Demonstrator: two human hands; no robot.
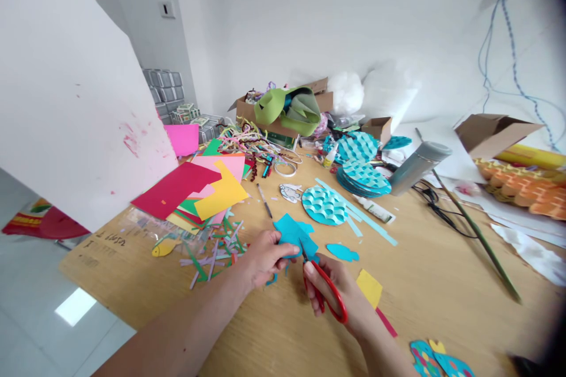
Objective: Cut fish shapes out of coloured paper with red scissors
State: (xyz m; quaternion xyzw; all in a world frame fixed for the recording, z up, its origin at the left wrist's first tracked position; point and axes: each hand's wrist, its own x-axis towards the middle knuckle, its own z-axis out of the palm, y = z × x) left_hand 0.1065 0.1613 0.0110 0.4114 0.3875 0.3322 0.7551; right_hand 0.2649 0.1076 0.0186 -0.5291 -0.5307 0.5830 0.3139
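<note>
My left hand [267, 256] pinches a piece of blue paper [289, 231] by its lower left edge, thumb on top. Red-handled scissors [329, 291] are in my right hand [338, 283], fingers through the loops, with the blades at the blue paper's near side. Just right of the paper lies a blue fish-shaped cutout [342, 252]. Behind it sits a round disc with blue wavy strips [325, 205], and beside that a fish drawing cut from white paper [290, 192]. A pen [265, 200] rests left of the drawing.
Coloured paper sheets [177, 191] and paper scraps [216, 253] spread on the left. A grey bottle [420, 168], a glue tube [375, 210] and a stick [477, 235] are on the right. Boxes and craft materials line the wall. A yellow paper piece [369, 288] lies near my right wrist.
</note>
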